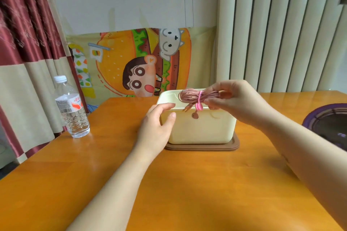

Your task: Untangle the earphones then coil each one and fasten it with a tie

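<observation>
Head view: right hand (pixel 231 97) pinches a coiled dusty-pink earphone cable (pixel 188 95), bound by a bright pink tie (pixel 199 103), above a cream plastic box (pixel 197 129) on a brown lid (pixel 202 147). Left hand (pixel 157 124), fingers relaxed, touches the box's left corner. A clear plastic water bottle (pixel 72 110) stands far left on the orange wooden table (pixel 187 184).

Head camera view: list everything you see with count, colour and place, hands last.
Coiled earphones: one, dusty pink, above the box rim.
Tie: one, bright pink, round the coil.
Box: one, cream, mid-table on the lid.
Lid: one, brown, under the box.
Water bottle: one, clear, white cap, table's left.
Table: one, orange wood, foreground.
Cartoon cloth: one, multicoloured, behind the table.
Left curtain: one, red and beige, far left.
Right curtain: one, cream, upper right.
Round object: one, dark purple, right edge.
Left hand: one, touching the box's left corner.
Right hand: one, pinching the coiled earphones.
</observation>
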Demonstrator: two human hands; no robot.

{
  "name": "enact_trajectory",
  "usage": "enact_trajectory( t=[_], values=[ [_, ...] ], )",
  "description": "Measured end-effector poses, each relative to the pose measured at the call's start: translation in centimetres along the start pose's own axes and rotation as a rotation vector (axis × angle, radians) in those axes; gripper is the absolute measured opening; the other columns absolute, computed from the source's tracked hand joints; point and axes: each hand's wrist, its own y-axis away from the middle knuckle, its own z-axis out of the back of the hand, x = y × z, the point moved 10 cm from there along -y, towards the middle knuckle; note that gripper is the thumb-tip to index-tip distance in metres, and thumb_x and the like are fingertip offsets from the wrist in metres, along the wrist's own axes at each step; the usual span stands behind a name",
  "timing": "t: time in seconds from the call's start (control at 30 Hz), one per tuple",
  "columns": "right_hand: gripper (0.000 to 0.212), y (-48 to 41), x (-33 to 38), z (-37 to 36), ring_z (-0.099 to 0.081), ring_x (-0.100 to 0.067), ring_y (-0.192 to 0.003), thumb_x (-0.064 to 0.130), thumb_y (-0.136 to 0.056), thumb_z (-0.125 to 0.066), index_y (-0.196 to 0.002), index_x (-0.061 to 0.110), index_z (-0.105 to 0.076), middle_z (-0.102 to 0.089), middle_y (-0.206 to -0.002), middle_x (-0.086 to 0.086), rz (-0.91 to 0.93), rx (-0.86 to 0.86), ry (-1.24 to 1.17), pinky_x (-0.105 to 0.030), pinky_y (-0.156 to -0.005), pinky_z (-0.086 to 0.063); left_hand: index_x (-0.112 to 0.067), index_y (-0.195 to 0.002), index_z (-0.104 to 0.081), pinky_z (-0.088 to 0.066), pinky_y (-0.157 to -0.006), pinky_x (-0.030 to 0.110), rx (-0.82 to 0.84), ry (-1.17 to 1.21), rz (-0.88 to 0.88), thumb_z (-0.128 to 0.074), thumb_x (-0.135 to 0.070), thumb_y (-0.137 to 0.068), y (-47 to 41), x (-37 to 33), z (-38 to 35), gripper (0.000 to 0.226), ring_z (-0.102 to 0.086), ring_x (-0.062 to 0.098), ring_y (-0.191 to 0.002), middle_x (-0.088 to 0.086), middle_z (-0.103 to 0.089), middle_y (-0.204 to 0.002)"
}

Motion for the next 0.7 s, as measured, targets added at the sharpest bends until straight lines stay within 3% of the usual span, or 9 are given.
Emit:
enact_trajectory(
  t=[0.07,0.17,0.23,0.3,0.4,0.47,0.53,0.63,0.7],
  values=[
    [0.011,-2.0,-0.1,1.2,-0.069,-0.019,-0.072,0.011,-0.081,-0.072,-0.092,0.01,-0.071,-0.072,-0.079,-0.005,-0.007,-0.068,0.057,-0.033,-0.073,-0.057,-0.022,-0.122,-0.06,-0.032,-0.101,0.022,0.032,-0.273,-0.095,-0.054,-0.022,-0.094,-0.9,-0.6,-1.0,0.029,-0.043,0.01,-0.12,-0.008,-0.053,-0.128],
    [0.008,-4.4,-1.2,0.8,-0.068,-0.025,-0.073,0.01,-0.08,-0.071,-0.082,0.017,-0.07,-0.071,-0.079,-0.009,-0.026,-0.083,0.182,-0.041,-0.073,-0.057,-0.024,-0.124,-0.059,-0.031,-0.103,0.028,0.111,-0.445,-0.109,-0.051,-0.024,-0.094,-1.5,-0.1,-2.7,0.03,-0.038,0.014,-0.123,-0.008,-0.051,-0.131],
    [0.01,-5.2,-2.4,-0.4,-0.066,-0.021,-0.073,0.009,-0.08,-0.068,-0.083,0.018,-0.072,-0.072,-0.084,-0.006,-0.037,-0.061,0.309,-0.033,-0.07,-0.056,-0.024,-0.122,-0.06,-0.032,-0.104,0.03,0.093,-0.472,-0.11,-0.05,-0.023,-0.095,-1.7,-0.1,-2.9,0.029,-0.038,0.013,-0.123,-0.009,-0.051,-0.13],
    [0.013,-5.3,-3.7,-1.6,-0.06,-0.014,-0.074,0.009,-0.081,-0.066,-0.09,0.013,-0.074,-0.071,-0.088,-0.003,-0.043,-0.034,0.389,-0.01,-0.06,-0.045,-0.023,-0.121,-0.061,-0.032,-0.104,0.029,0.075,-0.483,-0.108,-0.05,-0.023,-0.095,-1.8,-0.3,-2.8,0.029,-0.038,0.013,-0.123,-0.009,-0.051,-0.13],
    [0.014,-5.5,-5.1,-2.7,-0.056,-0.013,-0.076,0.014,-0.086,-0.063,-0.096,0.011,-0.073,-0.071,-0.094,-0.003,-0.061,0.018,0.457,-0.009,-0.053,-0.039,-0.023,-0.12,-0.061,-0.031,-0.104,0.027,0.072,-0.487,-0.107,-0.05,-0.022,-0.094,-1.8,-0.1,-2.7,0.028,-0.039,0.013,-0.123,-0.009,-0.051,-0.13],
    [0.019,-5.8,-5.4,-3.1,-0.06,-0.02,-0.08,0.021,-0.091,-0.058,-0.102,0.016,-0.072,-0.07,-0.104,-0.005,-0.097,0.048,0.513,-0.02,-0.063,-0.046,-0.023,-0.12,-0.061,-0.031,-0.103,0.026,0.083,-0.483,-0.096,-0.049,-0.022,-0.095,-1.8,-0.2,-2.7,0.028,-0.038,0.012,-0.123,-0.009,-0.051,-0.131],
    [0.024,-6.0,-5.2,-2.8,-0.062,-0.024,-0.096,0.026,-0.095,-0.053,-0.114,0.02,-0.067,-0.066,-0.117,-0.004,-0.104,0.035,0.585,-0.031,-0.079,-0.051,-0.023,-0.121,-0.06,-0.03,-0.103,0.025,0.094,-0.478,-0.087,-0.049,-0.023,-0.095,-1.8,-0.3,-2.8,0.029,-0.037,0.012,-0.124,-0.009,-0.05,-0.132],
    [0.027,-5.7,-3.4,-2.1,-0.057,-0.02,-0.114,0.023,-0.095,-0.053,-0.119,0.017,-0.065,-0.063,-0.125,-0.001,-0.033,-0.013,0.552,-0.029,-0.092,-0.044,-0.022,-0.123,-0.059,-0.029,-0.104,0.025,0.121,-0.485,-0.085,-0.049,-0.022,-0.095,-1.6,-0.4,-2.8,0.029,-0.036,0.011,-0.127,-0.009,-0.048,-0.135],
    [0.023,-4.7,-1.4,-1.4,-0.06,-0.016,-0.109,0.021,-0.093,-0.056,-0.112,0.016,-0.068,-0.068,-0.116,-0.001,0.011,-0.031,0.446,-0.025,-0.091,-0.045,-0.021,-0.123,-0.059,-0.028,-0.105,0.025,0.133,-0.468,-0.076,-0.049,-0.021,-0.095,-1.5,-0.3,-2.7,0.03,-0.035,0.012,-0.129,-0.008,-0.047,-0.138]
  ],
)
